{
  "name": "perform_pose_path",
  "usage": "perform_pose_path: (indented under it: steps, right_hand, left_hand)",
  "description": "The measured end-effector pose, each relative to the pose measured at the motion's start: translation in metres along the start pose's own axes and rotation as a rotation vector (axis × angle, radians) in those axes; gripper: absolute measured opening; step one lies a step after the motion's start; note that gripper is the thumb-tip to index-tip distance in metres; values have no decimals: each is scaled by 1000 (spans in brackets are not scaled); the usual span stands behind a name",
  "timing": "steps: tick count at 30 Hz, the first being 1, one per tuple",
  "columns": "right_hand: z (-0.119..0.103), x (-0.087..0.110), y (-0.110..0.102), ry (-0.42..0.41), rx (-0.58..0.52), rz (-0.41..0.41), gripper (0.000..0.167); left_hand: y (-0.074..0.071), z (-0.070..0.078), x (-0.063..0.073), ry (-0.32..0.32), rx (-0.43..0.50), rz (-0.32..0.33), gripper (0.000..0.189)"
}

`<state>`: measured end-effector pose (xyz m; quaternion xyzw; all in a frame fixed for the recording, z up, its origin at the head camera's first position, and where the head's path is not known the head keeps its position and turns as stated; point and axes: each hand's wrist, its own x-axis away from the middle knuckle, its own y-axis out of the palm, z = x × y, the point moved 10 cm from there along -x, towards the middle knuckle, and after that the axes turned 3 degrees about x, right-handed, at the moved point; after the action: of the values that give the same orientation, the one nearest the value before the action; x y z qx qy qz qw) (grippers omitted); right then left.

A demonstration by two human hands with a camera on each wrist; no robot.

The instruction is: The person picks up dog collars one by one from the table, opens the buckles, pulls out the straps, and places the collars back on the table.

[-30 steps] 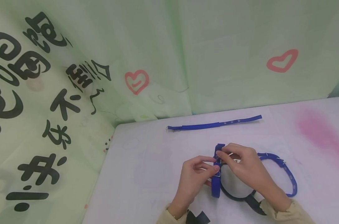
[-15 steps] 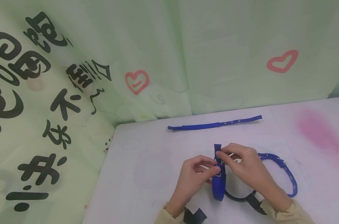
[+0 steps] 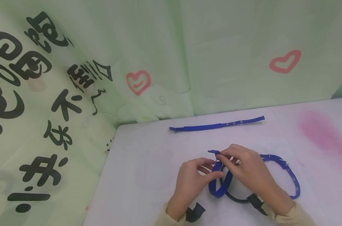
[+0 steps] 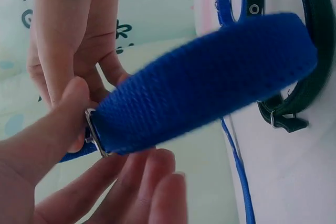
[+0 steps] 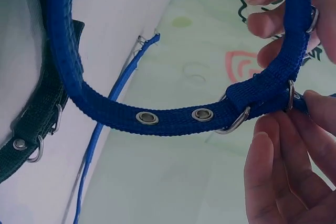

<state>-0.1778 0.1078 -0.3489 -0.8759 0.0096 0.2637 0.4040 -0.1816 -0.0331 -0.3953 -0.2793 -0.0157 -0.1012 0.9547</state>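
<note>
A blue webbing collar with metal eyelets [image 3: 224,186] is held up as a loop between both hands. My left hand [image 3: 192,180] holds it near the buckle [image 4: 96,132], its thumb on one side and fingers on the other. With thumb and fingertips, my right hand [image 3: 250,166] pinches the strap's free end, which sticks out past the buckle. In the right wrist view the collar's band [image 5: 173,116] shows two eyelets and metal rings, and the strap runs through the hardware. The right fingers hide part of the strap end.
Behind the held loop lies a dark collar [image 3: 240,200] on the white table [image 3: 148,175]. A second blue collar [image 3: 295,182] lies looped to the right. Farther back, a third blue collar [image 3: 207,127] is stretched straight. A printed curtain [image 3: 216,62] hangs behind the table.
The held collar has turned from edge-on to a wider visible loop. Its free end, upright half a second ago, now bends leftward under the right fingertips. The left thumb has shifted slightly right.
</note>
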Motion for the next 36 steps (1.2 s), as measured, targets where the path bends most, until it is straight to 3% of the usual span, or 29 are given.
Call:
perform_pose_path:
  steps: [3, 9, 18, 28, 36]
  right_hand:
    - [-1, 1, 0, -10, 17, 11, 12]
    - [-5, 1, -1, -40, 16, 39, 14]
    - [-7, 2, -11, -82, -31, 70, 21]
    - [8, 3, -15, -21, 38, 4, 28]
    - [10, 4, -14, -73, 31, -38, 30]
  left_hand:
    - [1, 2, 0, 6, -60, 6, 34]
    - [3, 0, -3, 33, -67, 12, 28]
    - [-1, -2, -6, 179, 65, 51, 21]
    - [-6, -11, -8, 108, 230, 49, 23]
    - [-6, -17, -11, 66, 386, 0, 20]
